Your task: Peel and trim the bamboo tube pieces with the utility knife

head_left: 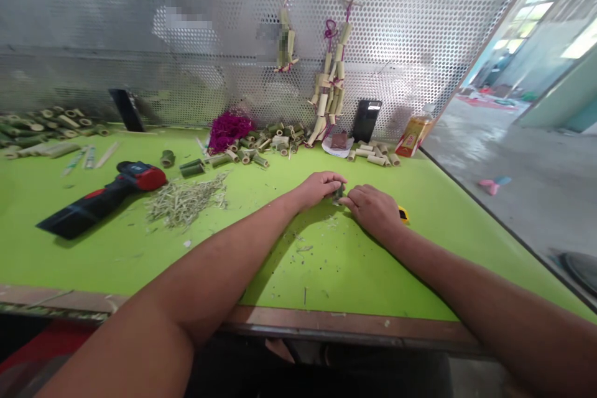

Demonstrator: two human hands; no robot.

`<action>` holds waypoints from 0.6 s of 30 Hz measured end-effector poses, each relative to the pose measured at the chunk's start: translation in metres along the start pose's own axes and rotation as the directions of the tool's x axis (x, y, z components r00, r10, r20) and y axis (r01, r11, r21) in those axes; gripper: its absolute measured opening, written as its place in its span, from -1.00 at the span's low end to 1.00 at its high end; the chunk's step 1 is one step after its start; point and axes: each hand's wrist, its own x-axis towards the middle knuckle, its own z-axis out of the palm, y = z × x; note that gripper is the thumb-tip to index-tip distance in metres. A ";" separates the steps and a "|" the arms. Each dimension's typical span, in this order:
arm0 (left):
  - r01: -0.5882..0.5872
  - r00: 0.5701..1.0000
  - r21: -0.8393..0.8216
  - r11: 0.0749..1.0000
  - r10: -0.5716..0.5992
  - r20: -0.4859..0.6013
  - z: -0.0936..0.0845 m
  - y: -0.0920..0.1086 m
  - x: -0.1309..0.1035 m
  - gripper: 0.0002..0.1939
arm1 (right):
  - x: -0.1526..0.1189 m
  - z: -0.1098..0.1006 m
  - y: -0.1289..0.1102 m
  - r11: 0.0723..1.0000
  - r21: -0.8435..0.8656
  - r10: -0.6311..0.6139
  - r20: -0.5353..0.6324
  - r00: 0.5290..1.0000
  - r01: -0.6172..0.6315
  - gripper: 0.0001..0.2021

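My left hand (321,189) is closed around a short, dark green bamboo piece (338,191), holding it just above the green tabletop. Close against the piece's right side, my right hand (372,206) has its fingers curled in. What sits inside the right fist is hidden. A yellow and black tool end (403,216) shows beside my right wrist; whether it is gripped or lies on the table, I cannot tell. Small shavings (305,249) lie scattered below both hands.
Left on the table are a red and black cordless tool (109,196) and a heap of shavings (186,199). Cut bamboo tubes (280,140), purple string (228,130), a phone (367,119) and a bottle (415,130) line the perforated metal panel (396,25). Strung bamboo pieces (333,81) hang there.
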 end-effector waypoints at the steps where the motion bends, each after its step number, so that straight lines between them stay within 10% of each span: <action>1: 0.007 1.000 0.000 1.000 -0.007 -0.002 0.000 0.001 0.000 -0.67 | 0.000 0.001 0.001 1.000 -0.003 0.001 0.000 1.000 -0.001 -0.59; 18: -0.012 0.997 0.004 1.000 0.012 -0.077 0.004 -0.003 0.002 -0.69 | 0.002 0.001 0.002 0.997 -0.069 -0.028 0.060 0.998 0.032 -0.63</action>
